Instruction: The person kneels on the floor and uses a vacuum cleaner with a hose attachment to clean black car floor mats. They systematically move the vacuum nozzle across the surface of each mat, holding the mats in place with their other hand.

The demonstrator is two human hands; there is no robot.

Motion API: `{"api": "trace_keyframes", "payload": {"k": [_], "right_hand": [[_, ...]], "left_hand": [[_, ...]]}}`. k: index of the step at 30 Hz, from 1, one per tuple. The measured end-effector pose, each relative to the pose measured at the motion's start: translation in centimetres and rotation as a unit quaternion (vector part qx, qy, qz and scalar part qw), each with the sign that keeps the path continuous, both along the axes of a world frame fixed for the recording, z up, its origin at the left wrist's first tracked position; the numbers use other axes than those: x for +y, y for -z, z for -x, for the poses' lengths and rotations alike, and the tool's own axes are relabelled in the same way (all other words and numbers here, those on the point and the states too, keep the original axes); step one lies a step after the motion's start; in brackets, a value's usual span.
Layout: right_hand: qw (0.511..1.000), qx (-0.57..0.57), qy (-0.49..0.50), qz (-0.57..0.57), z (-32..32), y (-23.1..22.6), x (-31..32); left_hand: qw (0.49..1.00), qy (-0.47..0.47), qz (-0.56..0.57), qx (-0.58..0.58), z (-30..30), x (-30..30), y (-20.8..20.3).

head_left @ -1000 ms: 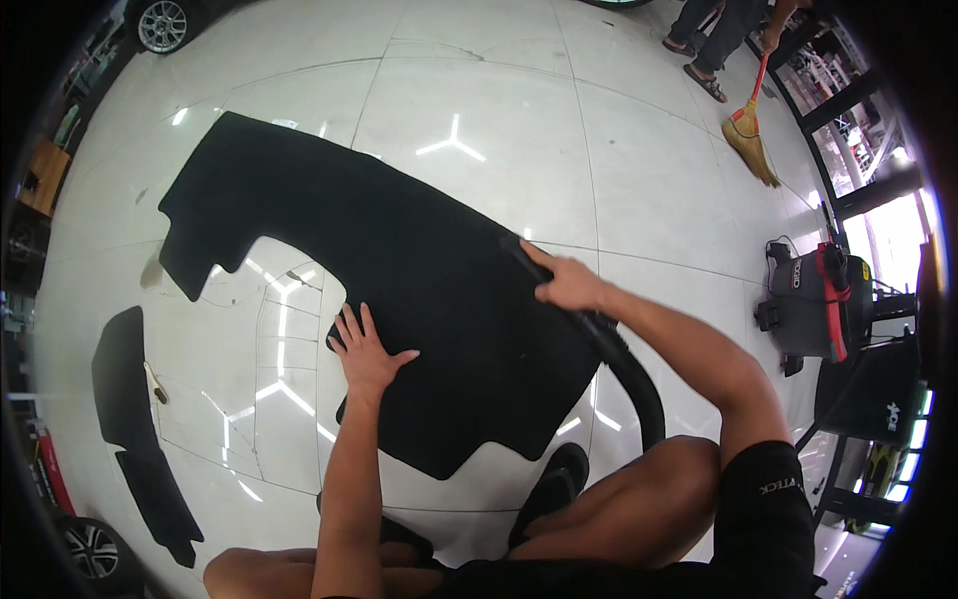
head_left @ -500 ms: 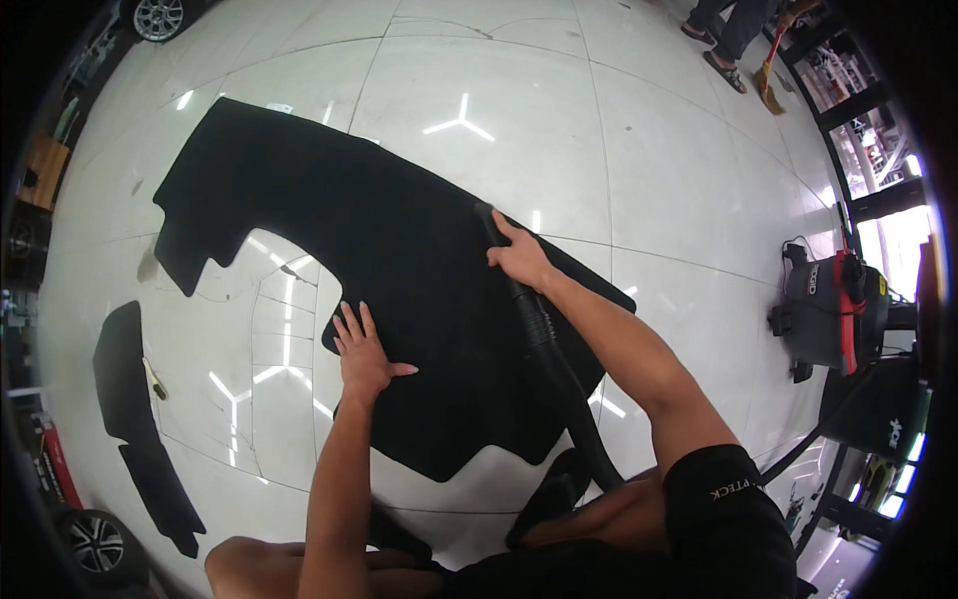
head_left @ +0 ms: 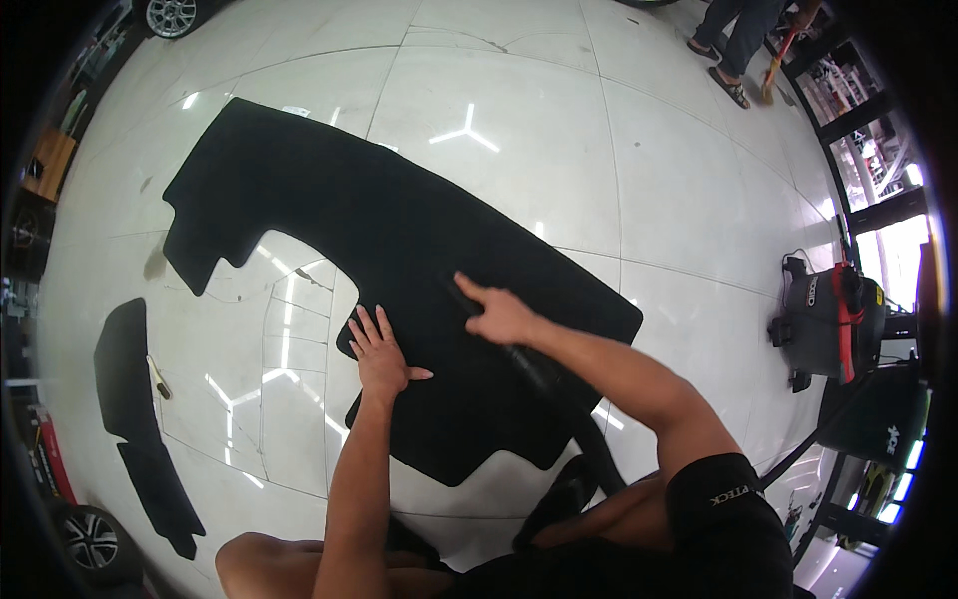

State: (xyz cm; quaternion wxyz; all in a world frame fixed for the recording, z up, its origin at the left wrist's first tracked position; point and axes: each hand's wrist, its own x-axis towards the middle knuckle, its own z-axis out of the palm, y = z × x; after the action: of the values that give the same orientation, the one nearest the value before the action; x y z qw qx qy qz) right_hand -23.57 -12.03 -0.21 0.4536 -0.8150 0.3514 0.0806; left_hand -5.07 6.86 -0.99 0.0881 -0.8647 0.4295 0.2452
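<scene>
A large black car floor mat with a notched outline lies flat on the glossy tiles. Pressed against it near the inner curved edge is my left hand, its fingers spread. My right hand is wrapped around the end of a black vacuum hose, its index finger stretched along the hose. The hose tip rests on or just above the mat's middle; dark on dark, I cannot tell which. From there the hose runs back past my right leg.
Smaller black mat pieces lie at the left, beside a brush. A black and red shop vacuum stands at the right. At the far right a person stands with a broom. A wheel is at the lower left.
My right hand has drawn the hose end from the mat's far edge back toward me and slightly left. My left hand stays planted on the mat.
</scene>
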Motion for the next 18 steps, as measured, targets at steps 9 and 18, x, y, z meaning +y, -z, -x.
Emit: {"api": "trace_keyframes", "payload": {"k": [9, 18], "right_hand": [[0.983, -0.064, 0.152, 0.076, 1.8, 2.4, -4.0], [0.983, -0.082, 0.143, -0.077, -1.3, 0.7, -4.0]], "left_hand": [[0.989, -0.035, 0.123, 0.077, 1.8, -2.3, 0.3], [0.989, -0.047, 0.122, 0.069, 0.8, -0.6, 0.3]]}}
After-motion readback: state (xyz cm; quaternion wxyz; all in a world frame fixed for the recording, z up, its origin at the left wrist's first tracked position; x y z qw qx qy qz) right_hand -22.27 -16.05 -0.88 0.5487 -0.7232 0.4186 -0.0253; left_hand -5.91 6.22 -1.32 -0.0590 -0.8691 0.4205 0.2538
